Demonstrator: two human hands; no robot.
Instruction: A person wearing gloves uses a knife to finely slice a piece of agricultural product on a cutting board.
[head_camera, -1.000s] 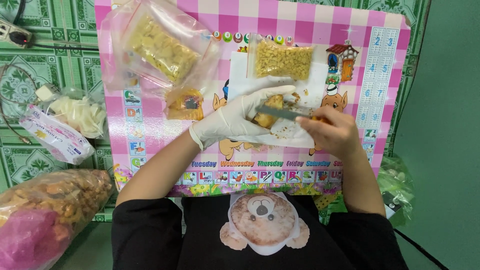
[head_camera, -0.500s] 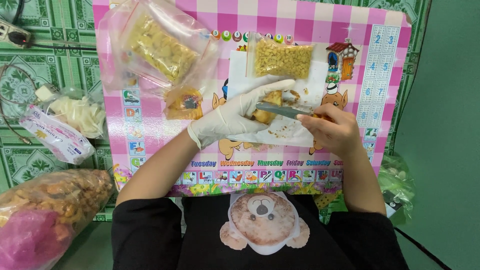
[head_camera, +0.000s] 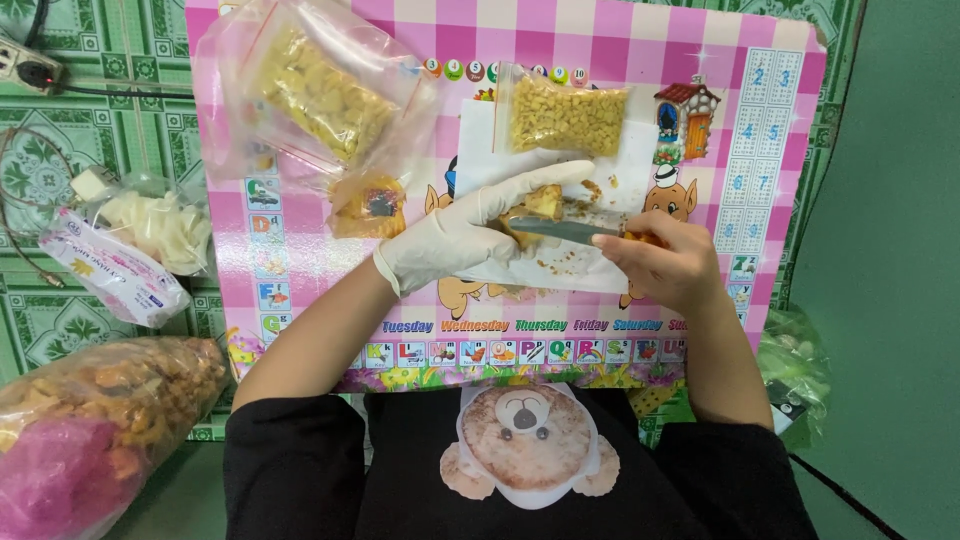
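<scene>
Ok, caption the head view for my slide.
Gloved left hand steadies a yellow-brown piece while right hand cuts with a knife.

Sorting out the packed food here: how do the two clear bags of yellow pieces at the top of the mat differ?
The left bag is larger, lies tilted and is loose and crumpled, with spare plastic around its contents; the right bag is smaller, lies square to the mat and is packed flat and full. The left bag's pieces look longer, the right bag's small and cube-like. Both are clear plastic holding yellow food on the pink mat.
</scene>
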